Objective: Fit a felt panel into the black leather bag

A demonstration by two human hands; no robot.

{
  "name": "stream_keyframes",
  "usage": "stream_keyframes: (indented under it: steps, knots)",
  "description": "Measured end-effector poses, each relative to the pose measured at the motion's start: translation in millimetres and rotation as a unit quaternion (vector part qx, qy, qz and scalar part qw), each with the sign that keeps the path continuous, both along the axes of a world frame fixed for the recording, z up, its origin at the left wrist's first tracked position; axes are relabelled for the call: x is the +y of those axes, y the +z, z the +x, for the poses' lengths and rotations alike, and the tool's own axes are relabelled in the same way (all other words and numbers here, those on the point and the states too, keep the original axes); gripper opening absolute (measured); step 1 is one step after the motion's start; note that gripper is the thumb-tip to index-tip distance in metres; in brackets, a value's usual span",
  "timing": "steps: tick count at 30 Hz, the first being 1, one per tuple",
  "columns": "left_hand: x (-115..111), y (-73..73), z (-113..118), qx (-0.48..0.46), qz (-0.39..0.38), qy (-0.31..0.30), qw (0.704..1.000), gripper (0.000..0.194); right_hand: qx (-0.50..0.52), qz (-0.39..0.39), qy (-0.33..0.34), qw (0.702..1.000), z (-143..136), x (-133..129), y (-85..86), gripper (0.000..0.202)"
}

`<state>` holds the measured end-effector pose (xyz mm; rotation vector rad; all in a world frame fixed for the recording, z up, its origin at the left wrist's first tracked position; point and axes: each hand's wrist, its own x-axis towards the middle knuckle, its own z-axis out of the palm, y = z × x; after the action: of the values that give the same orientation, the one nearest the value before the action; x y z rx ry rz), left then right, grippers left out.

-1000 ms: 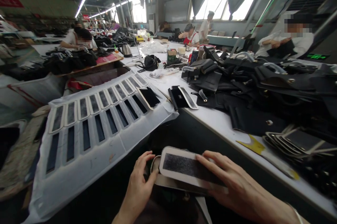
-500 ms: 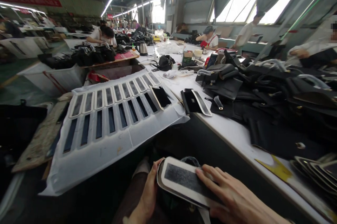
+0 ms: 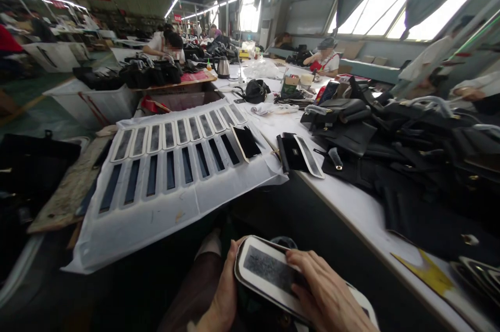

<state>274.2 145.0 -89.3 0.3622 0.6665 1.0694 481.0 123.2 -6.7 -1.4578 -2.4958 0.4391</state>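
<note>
Grip, left hand: curled around the left end of the stack of white-edged pieces, the stack pinched at its rounded edge; part of the hand is cut off by the lower frame edge.
Grip, right hand: laid flat over the right half of the stack's top piece, fingers pressed on its dark centre patch; the stack is held down from above.
Stack: held low in the lap, below the near edge of the white table, top face turned up, tilted slightly down to the right.
How many pieces: at least two layers are seen at the left edge; the exact count cannot be told, as the lower ones are hidden.
Left of the table: a white sheet is spread out, with two rows of pieces laid side by side on it, the far row white-edged, the near row dark strips.
On the table, near edge: a dark flap with a white-edged piece lies just beside the sheet.
On the table, right: a heap of black bag parts is piled up; a yellow scrap lies by the near edge.
Beyond the table: other people are seated at further benches under strip lights.
</note>
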Motion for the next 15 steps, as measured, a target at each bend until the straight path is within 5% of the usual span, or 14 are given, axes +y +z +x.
stream_keyframes:
  steps: [6,15]
  knots:
    - [1.2,-0.5,-0.5,-0.009,-0.021,0.005,1.0,0.049,-0.02,-0.073,0.06,0.995,-15.8,9.9,20.1,0.028]
    - [2.7,-13.3,-3.9,0.016,-0.018,0.004,1.0,0.056,-0.018,-0.145,0.129,0.981,-21.3,25.2,3.3,0.053]
